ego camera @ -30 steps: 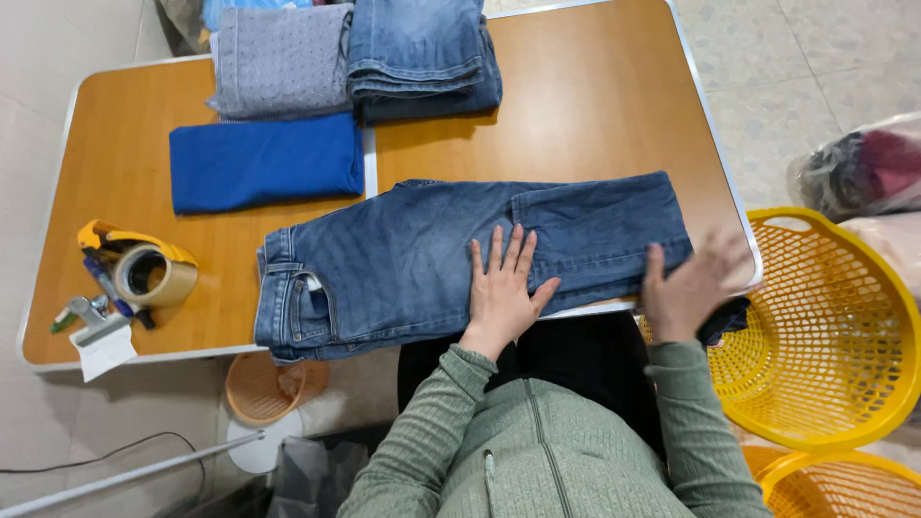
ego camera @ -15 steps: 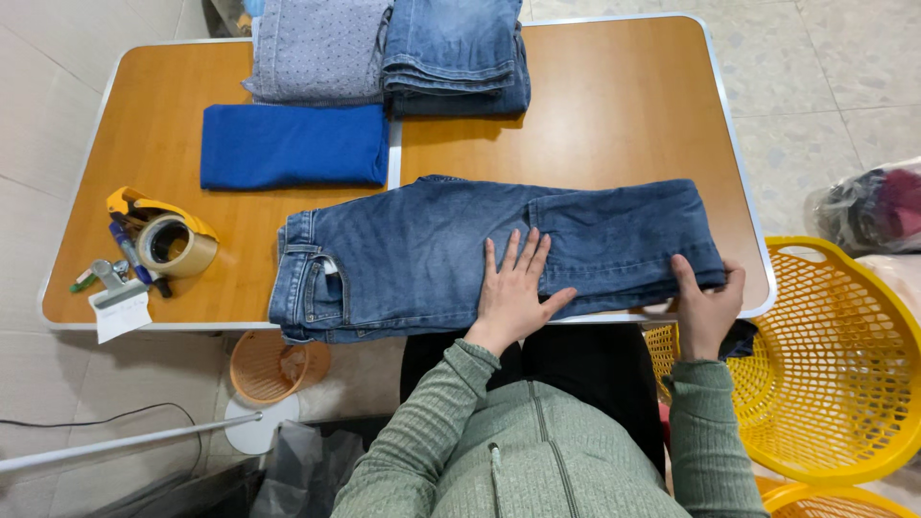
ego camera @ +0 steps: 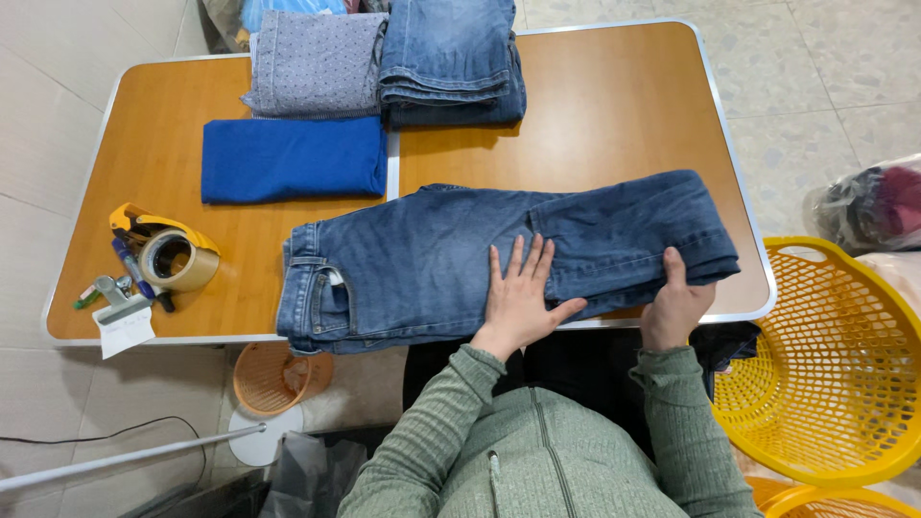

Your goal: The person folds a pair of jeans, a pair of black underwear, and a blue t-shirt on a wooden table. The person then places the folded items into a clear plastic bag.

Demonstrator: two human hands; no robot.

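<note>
- Nearest to me, low in the frame, my left hand lies flat with fingers spread, released, pressing the middle of the jeans; it grasps nothing.
- My right hand sits at the lower right, at the table's near edge; its fingers curl round the leg ends of the jeans, thumb on top, pinching the cloth.
- The jeans lie folded lengthwise across the near half of the table, waistband toward the left of the frame, hems toward the right, the near edge just overhanging the table rim.
- I judge the denim fairly heavy and limp: thick, not slippery, nothing fragile. It should hold a crease but sag if lifted by one end.
- The best holds, I think, are the stiff waistband at the left and the doubled hems at the right, with a flat palm in the middle to stop sliding.
- At the left edge sits a tape dispenser.
- Further up, a folded blue cloth, then a grey dotted garment and a stack of folded denim along the top.
- A yellow basket stands at the right.
</note>
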